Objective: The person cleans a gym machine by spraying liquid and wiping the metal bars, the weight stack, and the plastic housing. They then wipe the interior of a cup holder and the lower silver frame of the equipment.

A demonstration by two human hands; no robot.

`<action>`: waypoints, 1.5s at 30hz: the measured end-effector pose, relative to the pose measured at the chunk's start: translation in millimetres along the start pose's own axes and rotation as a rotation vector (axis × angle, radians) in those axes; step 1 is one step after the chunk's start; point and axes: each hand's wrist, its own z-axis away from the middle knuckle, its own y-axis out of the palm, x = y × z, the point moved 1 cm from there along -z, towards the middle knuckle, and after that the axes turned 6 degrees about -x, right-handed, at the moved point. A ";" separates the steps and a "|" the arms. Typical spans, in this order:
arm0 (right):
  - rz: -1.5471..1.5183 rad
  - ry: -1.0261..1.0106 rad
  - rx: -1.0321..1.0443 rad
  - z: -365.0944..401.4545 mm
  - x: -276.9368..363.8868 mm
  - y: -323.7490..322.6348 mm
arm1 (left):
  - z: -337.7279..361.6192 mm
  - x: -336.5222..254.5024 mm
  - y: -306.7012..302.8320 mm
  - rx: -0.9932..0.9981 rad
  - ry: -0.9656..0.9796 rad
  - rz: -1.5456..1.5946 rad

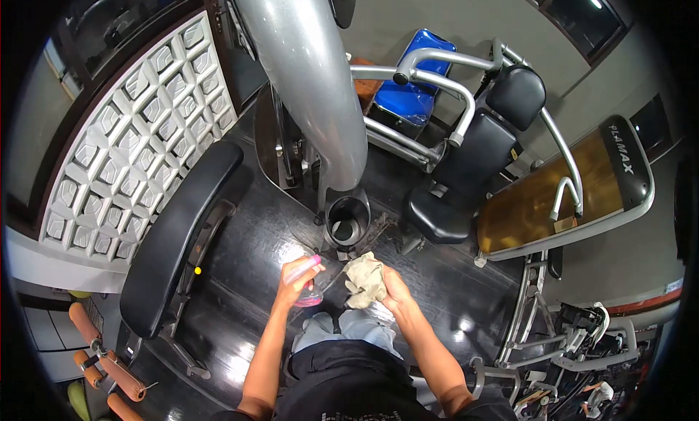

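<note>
In the head view, the left hand (293,281) has its grip closed around a small spray bottle (310,296) of pink liquid. The bottle is held upright with the fingers wrapped high near its pink top, which seems to put the nozzle facing across to the other hand. Just right of that grip, close but apart from the bottle, the right hand (397,290) has its grip closed on a crumpled beige cloth (364,278). The cloth is bunched above the fingers, so a loose wad is turned toward the bottle. Both grips sit over the person's knees. Just beyond them, a black tube (346,221) stands on the dark floor (451,290) at the foot of a silver machine arm (309,86). A long black pad (182,232) lies well left of the bottle grip, and a black seat (466,173) stands beyond the cloth grip to its right.
</note>
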 end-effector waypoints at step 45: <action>-0.189 -0.256 -0.076 -32.9 7.1 79.8 | -106.3 -91.3 20.5 0.003 0.623 -0.561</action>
